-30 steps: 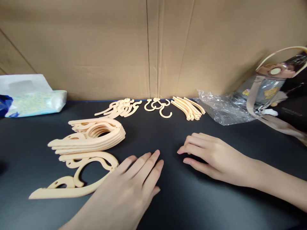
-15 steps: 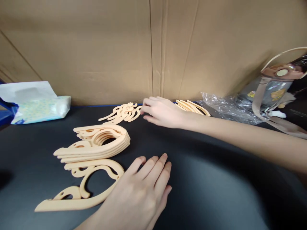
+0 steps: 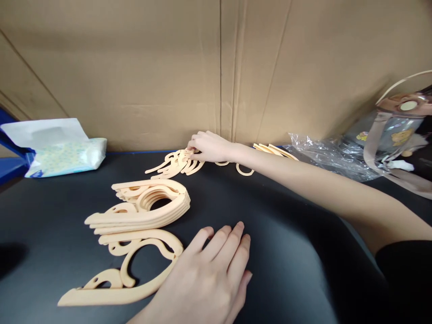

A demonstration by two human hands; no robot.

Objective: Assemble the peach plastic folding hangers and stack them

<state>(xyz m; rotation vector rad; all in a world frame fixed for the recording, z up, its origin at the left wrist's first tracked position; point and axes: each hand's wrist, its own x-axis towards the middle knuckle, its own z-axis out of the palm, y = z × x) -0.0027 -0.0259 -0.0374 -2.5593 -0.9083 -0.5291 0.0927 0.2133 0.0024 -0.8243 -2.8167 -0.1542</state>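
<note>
My left hand (image 3: 205, 274) lies palm down on the black table (image 3: 280, 252), fingers stretched out and slightly bent, with nothing seen in it. Its edge covers part of a folded, cream plastic folding hanger (image 3: 114, 294). Just behind that one is a neat stack of the same folded hangers (image 3: 135, 216). At the back, my right hand (image 3: 211, 147) reaches over a loose pile of cream hanger hooks (image 3: 173, 164). Its fingers are bent down and pinched at the pile's top, on a hook; the fingertips are partly hidden. A curved cream piece (image 3: 245, 173) shows below my right wrist.
More curved cream strips (image 3: 275, 150) lie behind my right forearm. Crumpled clear plastic (image 3: 330, 157) and a water bottle with a strap (image 3: 388, 130) stand at the right. A tissue pack (image 3: 67, 155) is at the back left. A cardboard wall (image 3: 151, 76) closes off the back.
My right hand has moved left and slightly back onto the hook pile, uncovering curved pieces near its wrist. The left hand rests in the same place; the view has shifted a little.
</note>
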